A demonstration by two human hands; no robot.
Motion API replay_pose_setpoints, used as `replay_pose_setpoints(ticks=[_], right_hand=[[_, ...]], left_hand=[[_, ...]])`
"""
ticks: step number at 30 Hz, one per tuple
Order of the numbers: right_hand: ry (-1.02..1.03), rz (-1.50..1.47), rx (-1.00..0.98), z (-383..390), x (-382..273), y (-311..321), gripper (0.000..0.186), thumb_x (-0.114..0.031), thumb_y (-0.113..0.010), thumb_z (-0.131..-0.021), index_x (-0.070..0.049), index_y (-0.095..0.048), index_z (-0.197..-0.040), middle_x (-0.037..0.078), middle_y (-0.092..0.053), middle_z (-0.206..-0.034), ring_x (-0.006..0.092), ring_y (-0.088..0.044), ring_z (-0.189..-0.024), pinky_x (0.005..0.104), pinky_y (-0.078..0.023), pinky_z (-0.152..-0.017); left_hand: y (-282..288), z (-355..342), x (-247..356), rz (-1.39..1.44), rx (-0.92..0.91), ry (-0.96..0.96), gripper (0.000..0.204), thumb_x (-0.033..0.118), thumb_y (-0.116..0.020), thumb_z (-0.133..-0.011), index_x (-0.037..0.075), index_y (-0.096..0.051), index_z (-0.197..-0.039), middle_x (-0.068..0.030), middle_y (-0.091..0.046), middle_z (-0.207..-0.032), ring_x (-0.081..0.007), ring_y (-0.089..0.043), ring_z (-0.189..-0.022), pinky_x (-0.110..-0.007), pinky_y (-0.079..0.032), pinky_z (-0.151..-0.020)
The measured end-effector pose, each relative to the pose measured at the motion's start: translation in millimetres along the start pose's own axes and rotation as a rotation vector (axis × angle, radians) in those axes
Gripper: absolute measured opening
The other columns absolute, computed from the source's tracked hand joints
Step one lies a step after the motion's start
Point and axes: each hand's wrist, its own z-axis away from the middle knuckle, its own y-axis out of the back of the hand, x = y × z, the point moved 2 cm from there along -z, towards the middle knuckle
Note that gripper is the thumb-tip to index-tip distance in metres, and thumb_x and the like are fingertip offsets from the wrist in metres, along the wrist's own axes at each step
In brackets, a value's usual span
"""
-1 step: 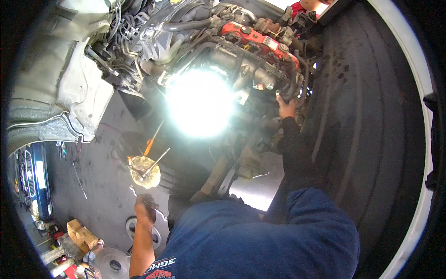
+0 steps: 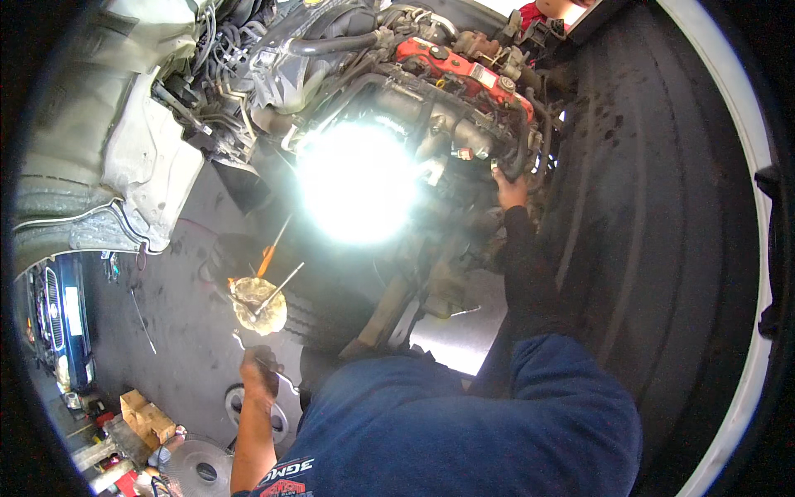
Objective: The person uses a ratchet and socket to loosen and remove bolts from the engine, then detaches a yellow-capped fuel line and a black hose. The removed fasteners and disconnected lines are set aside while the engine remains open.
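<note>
My left hand point(image 2: 259, 373) is low at the left, its fingers closed round a curved metal wrench point(image 2: 286, 383) whose ends stick out on both sides. Just beyond it is a round, pale, grimy pad point(image 2: 258, 305) with a metal rod and an orange-handled screwdriver point(image 2: 266, 260) lying across it. Reaching forward on the right, my right hand point(image 2: 512, 192) is closed on the lower bend of a black hose point(image 2: 519, 153) at the engine's side. Its thumb shows beside a small pale fitting; the other fingers are mostly hidden. The engine point(image 2: 451, 124) carries a red cover point(image 2: 451, 62).
A glaring light point(image 2: 356, 182) washes out the engine's near side. Pale body panels point(image 2: 79, 149) hang at the upper left. Below them stand a dark car point(image 2: 62, 319), cardboard boxes point(image 2: 146, 418) and a clear round disc point(image 2: 197, 464). A dark ribbed panel point(image 2: 646, 215) rises at the right.
</note>
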Motion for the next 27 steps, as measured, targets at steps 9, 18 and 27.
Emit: replay_pose_setpoints(ticks=[9,18,27], right_hand=[[0.067,0.088,0.07,2,-59,-17,0.072,-0.061,-0.082,-0.082,0.009,-0.072,-0.097,0.023,-0.074,-0.087,0.0445,-0.071,-0.084,0.0625,-0.052,-0.081],[0.293,0.127,-0.186,16,-72,-34,0.046,-0.031,-0.081,-0.09,0.007,-0.069,-0.113,0.015,-0.073,-0.102,0.0288,-0.071,-0.093,0.0436,-0.055,-0.083],[-0.178,-0.254,-0.34,29,-103,-39,0.036,-0.024,-0.076,-0.093,0.002,-0.067,-0.117,0.014,-0.068,-0.103,0.0304,-0.064,-0.097,0.0455,-0.052,-0.094]], left_hand=[[-25,-26,1,0.0,-0.05,-0.022,0.017,0.031,-0.06,-0.097,0.016,-0.062,-0.089,0.0018,-0.051,-0.075,-0.0158,-0.047,-0.064,-0.036,-0.039,-0.061],[-111,-9,43,-0.676,-0.104,-0.252,0.034,0.037,-0.064,-0.099,0.005,-0.069,-0.111,-0.0022,-0.06,-0.083,-0.0198,-0.058,-0.074,-0.038,-0.048,-0.07],[-491,26,75,-1.317,-0.66,-1.536,0.047,0.036,-0.085,-0.087,0.001,-0.073,-0.116,-0.0233,-0.072,-0.102,-0.045,-0.07,-0.099,-0.051,-0.056,-0.086]])
